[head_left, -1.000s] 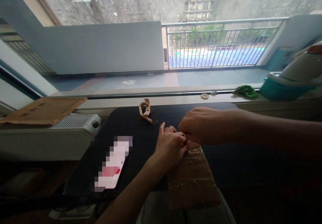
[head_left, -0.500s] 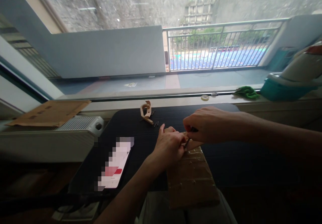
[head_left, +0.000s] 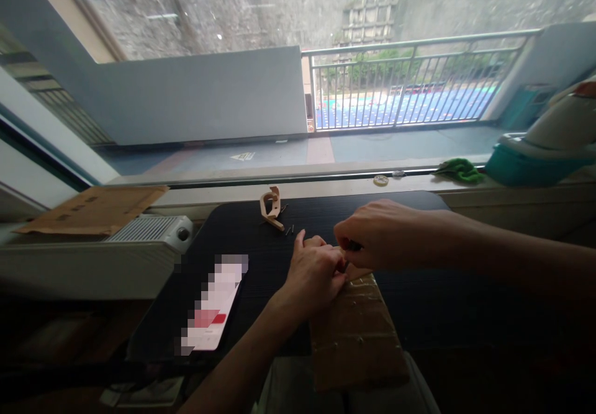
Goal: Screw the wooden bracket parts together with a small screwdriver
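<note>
A flat, light wooden piece (head_left: 361, 272) rests on a taped brown cardboard block (head_left: 358, 346), which overhangs the table's near edge. My left hand (head_left: 316, 271) is closed over the wooden piece, fingers bent and one raised, hiding much of it. Just right of it, my right hand (head_left: 372, 234) is wrapped around a dark-handled tool (head_left: 354, 246); its thin metal shaft is mostly hidden now between the hands. I cannot make out its tip or exact kind. Beyond my left hand lie a curved wooden piece (head_left: 270, 208) and small thin metal pins or screws (head_left: 289, 229).
A phone (head_left: 216, 308) lies on the left of the black table (head_left: 261, 259). Behind are a window sill with a tape roll (head_left: 380, 180), a green cloth (head_left: 460, 171) and a teal container (head_left: 526, 162). A radiator (head_left: 149, 234) with cardboard (head_left: 93, 209) stands left.
My right hand has shifted slightly left and turned, and the tool's shaft shows less than before. My left hand stays on the wooden piece, almost unmoved.
</note>
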The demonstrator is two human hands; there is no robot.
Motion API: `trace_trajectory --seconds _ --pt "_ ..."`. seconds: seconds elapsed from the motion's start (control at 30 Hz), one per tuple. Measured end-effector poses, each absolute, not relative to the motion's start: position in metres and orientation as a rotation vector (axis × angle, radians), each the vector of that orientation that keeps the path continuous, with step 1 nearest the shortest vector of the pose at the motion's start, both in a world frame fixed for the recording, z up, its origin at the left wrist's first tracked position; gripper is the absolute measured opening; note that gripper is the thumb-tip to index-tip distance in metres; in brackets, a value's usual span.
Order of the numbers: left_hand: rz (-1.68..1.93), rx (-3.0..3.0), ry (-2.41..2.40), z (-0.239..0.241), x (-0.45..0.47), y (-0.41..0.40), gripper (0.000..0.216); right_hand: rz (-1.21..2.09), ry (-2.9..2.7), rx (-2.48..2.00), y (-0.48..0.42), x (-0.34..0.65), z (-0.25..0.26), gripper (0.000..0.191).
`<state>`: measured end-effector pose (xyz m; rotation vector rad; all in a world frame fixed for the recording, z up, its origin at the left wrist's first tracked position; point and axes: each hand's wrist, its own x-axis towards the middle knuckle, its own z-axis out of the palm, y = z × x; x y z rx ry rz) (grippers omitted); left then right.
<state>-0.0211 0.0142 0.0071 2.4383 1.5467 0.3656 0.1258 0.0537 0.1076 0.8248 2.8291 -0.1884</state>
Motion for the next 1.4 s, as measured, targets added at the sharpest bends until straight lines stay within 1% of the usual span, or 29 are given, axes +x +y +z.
trace_trajectory --seconds 0.07,0.17,0.33,0.43,0.53,0.6,0.7,0.77,0.93,1.0,1.17,1.23,1.33,1.4 --pt "0.366 2.441 1.543 0.007 -0.021 0.014 0.009 -0.208 2.806 0.767 0.054 0.123 0.109 0.011" --pt "0.385 2.457 1.558 0.005 -0.022 0.015 0.008 -0.213 2.801 0.691 0.055 0.118 0.109 0.01" --pt "0.386 2.476 1.57 0.003 -0.021 0.014 0.016 -0.239 2.859 0.589 0.058 0.114 0.104 0.007" --pt "0.382 2.488 1.559 0.003 -0.021 0.015 0.013 -0.299 2.832 0.726 0.063 0.118 0.101 0.008" --pt "0.388 2.506 1.536 0.002 -0.021 0.016 0.011 -0.362 2.746 0.968 0.065 0.124 0.102 0.016" --pt "0.385 2.514 1.527 0.001 -0.02 0.017 0.013 -0.302 2.713 0.995 0.063 0.126 0.107 0.02" --pt "0.394 2.515 1.544 0.001 -0.019 0.017 0.015 -0.156 2.713 0.818 0.056 0.124 0.119 0.013" --pt "0.405 2.521 1.561 0.001 -0.018 0.017 0.018 -0.122 2.697 0.711 0.052 0.119 0.124 0.01" --pt "0.42 2.515 1.579 0.001 -0.019 0.015 0.02 -0.135 2.749 0.544 0.052 0.112 0.118 0.013" --pt "0.436 2.502 1.567 0.0 -0.019 0.015 0.018 -0.151 2.753 0.594 0.054 0.113 0.113 0.016" --pt "0.428 2.492 1.548 0.0 -0.02 0.016 0.015 -0.116 2.679 0.91 0.055 0.116 0.115 0.024" --pt "0.416 2.487 1.553 0.0 -0.02 0.016 0.015 -0.099 2.654 0.877 0.055 0.115 0.121 0.021" --pt "0.431 2.486 1.565 0.001 -0.02 0.016 0.015 -0.121 2.686 0.708 0.055 0.113 0.127 0.012" --pt "0.445 2.483 1.567 0.0 -0.02 0.016 0.016 -0.15 2.703 0.63 0.056 0.112 0.127 0.012"
